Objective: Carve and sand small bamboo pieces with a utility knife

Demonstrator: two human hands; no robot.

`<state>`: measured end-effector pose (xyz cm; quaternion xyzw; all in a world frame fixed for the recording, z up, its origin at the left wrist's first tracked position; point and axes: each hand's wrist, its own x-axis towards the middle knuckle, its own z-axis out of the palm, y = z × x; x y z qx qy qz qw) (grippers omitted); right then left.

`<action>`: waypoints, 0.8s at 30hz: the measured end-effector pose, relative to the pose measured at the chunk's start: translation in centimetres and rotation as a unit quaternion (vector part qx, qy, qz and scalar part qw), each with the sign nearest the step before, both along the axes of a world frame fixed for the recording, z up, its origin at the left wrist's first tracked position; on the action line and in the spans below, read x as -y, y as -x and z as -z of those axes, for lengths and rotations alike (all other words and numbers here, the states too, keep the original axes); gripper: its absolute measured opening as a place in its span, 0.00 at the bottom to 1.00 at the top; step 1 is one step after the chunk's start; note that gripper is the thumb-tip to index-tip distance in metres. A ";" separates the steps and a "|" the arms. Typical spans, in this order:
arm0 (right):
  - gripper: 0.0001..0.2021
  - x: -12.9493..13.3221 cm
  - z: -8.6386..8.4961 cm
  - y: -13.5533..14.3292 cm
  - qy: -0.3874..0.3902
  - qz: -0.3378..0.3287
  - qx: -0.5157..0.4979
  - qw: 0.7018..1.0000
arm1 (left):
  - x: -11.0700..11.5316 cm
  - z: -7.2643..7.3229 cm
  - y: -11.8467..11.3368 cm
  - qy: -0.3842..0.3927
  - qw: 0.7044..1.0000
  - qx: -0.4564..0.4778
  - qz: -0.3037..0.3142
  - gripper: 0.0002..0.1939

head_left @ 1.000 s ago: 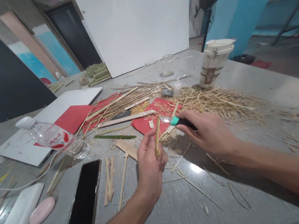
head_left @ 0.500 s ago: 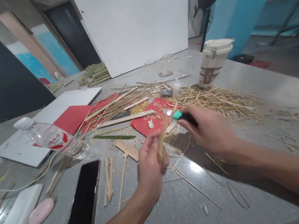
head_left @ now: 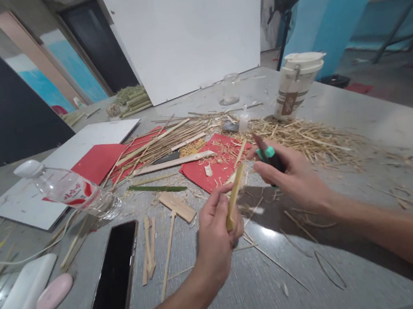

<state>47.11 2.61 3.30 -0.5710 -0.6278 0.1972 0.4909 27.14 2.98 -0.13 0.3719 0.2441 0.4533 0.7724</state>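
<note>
Left hand (head_left: 215, 227): grip is closing firmly on the lower end of the bamboo strip (head_left: 236, 192); the free end is sticking out past the fingers, slanting up-right above the worktop (head_left: 254, 290). Right hand (head_left: 300, 172): grip is wrapping the black-and-teal tool (head_left: 269, 155), apart from the strip.

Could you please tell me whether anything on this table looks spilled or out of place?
Mostly the loose shavings: they litter the red sheet beyond the left hand, and stray scraps lie across the tabletop to the right, outside the straw-like pile. That scatter looks untidy; I see no clear damage.
</note>
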 end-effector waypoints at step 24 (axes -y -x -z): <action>0.17 -0.1 1.1 -0.5 0.044 -0.061 -0.116 0.990 | 0.3 0.3 0.1 -0.010 0.996 -0.080 0.031 0.17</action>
